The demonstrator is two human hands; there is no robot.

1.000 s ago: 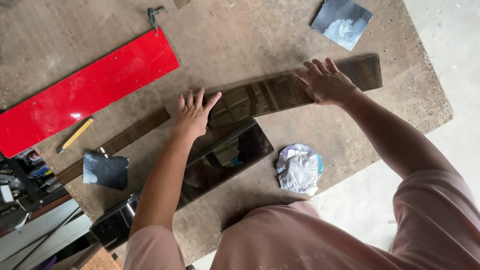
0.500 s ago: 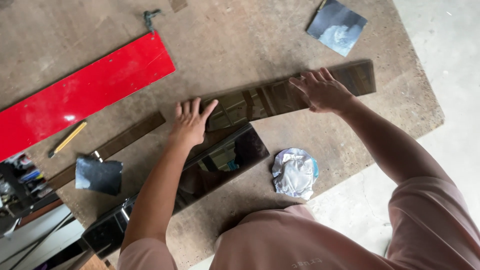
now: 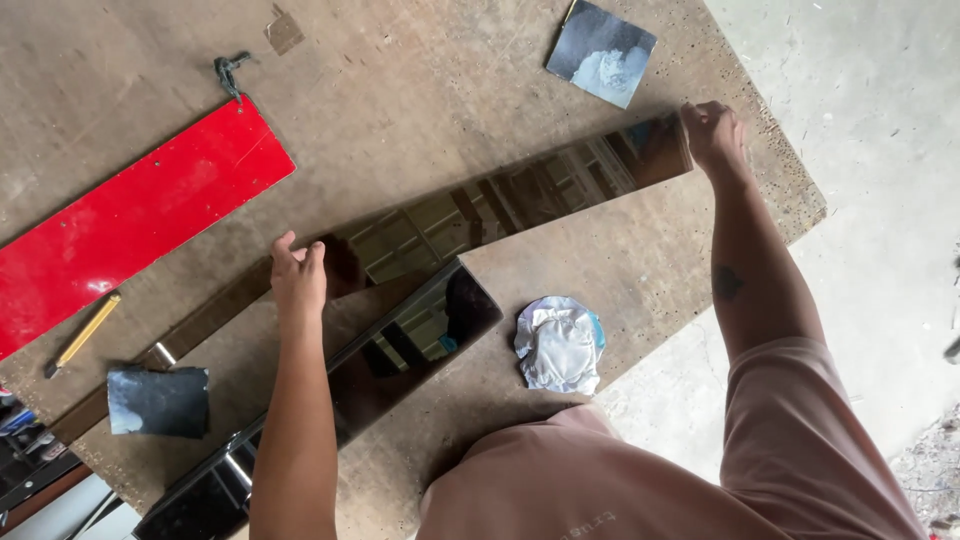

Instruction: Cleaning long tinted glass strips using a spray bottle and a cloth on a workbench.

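Observation:
A long dark mirror-like glass strip (image 3: 520, 195) lies slantwise across the worn wooden worktable (image 3: 420, 80), its surface reflecting a roof structure. My right hand (image 3: 712, 135) grips its far right end. My left hand (image 3: 298, 275) holds its left end, fingers close together along the edge. The strip looks tilted up off the table. Just below it rests a second, wider dark glass panel (image 3: 410, 335), which my left forearm crosses.
A glossy red panel (image 3: 140, 220) lies at the left, with a yellow-handled tool (image 3: 85, 330) beneath it. Small dark glass squares sit at the lower left (image 3: 158, 400) and top (image 3: 600, 50). A crumpled cloth (image 3: 557, 345) lies near the table's front edge. Concrete floor (image 3: 880, 200) on the right.
Both hands lay flat on the strip's middle before; now they have slid apart to its two ends and taken hold, and the strip has tipped up, showing more reflection.

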